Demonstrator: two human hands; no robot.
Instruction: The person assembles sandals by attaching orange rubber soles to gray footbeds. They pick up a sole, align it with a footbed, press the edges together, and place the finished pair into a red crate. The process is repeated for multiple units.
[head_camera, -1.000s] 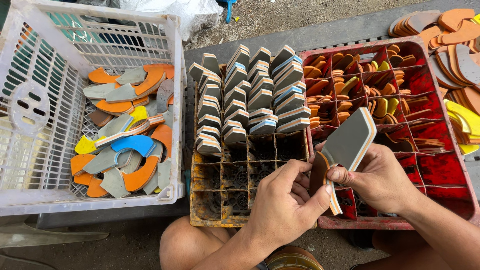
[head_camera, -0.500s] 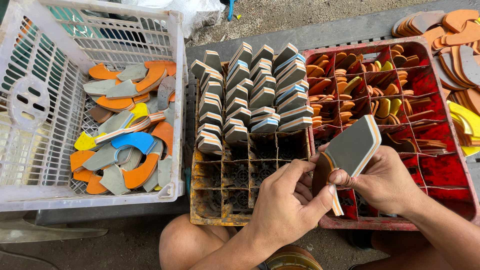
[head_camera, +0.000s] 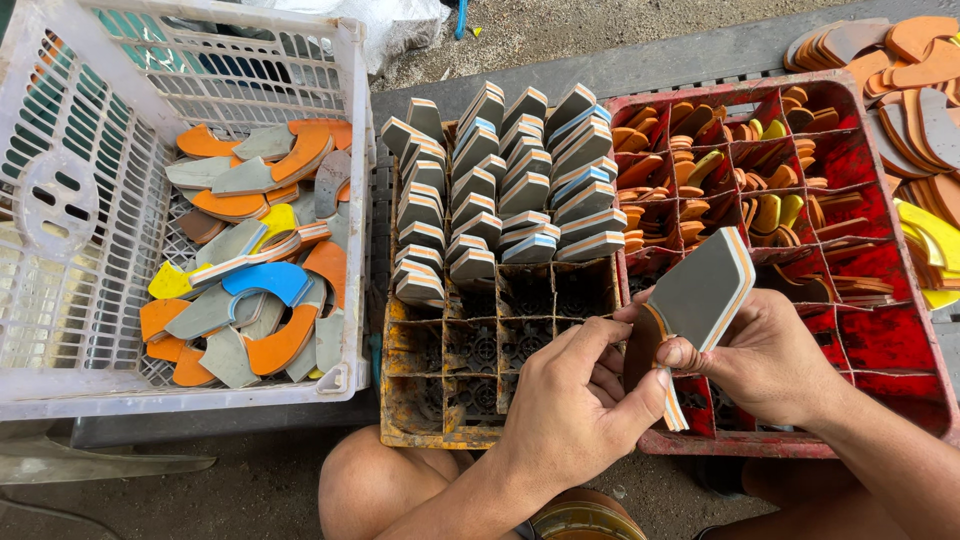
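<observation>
Grey foam piece (head_camera: 703, 288) pinched in right hand (head_camera: 765, 360), fingers closed on its lower edge. Left hand (head_camera: 575, 400) grips the brown strip (head_camera: 640, 352) beside it, thumb pressed on.

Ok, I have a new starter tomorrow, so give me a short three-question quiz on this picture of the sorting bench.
1. True or false: the grey piece with striped edges is gripped by the right hand.
2. Which crate holds the upright rows of grey pieces? A) the white basket B) the yellow crate C) the red crate
3. Fill in: the left hand pinches a ____ strip that hangs off the grey piece's edge.

Key: 1 true; 2 B; 3 striped, thin.
</observation>
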